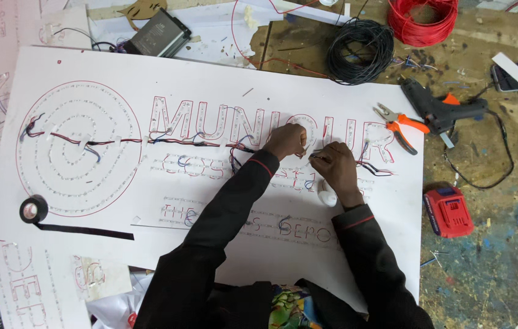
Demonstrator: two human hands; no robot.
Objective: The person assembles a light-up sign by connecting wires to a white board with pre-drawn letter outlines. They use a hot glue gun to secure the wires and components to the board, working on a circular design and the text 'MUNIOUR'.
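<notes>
Cluttered with wire coils and tools, the table (484,256) carries our white sign board (308,244). We judge wiring complete along the circle and first letters; the right-hand letters and lower rows remain. Our left hand (286,141) and right hand (335,167) each pinch thin wire (371,167) at the board's centre.

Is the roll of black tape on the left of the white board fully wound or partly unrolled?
Partly unrolled. The roll of black tape lies on the white board, and a long loose strip runs from it to the right across the board.
</notes>
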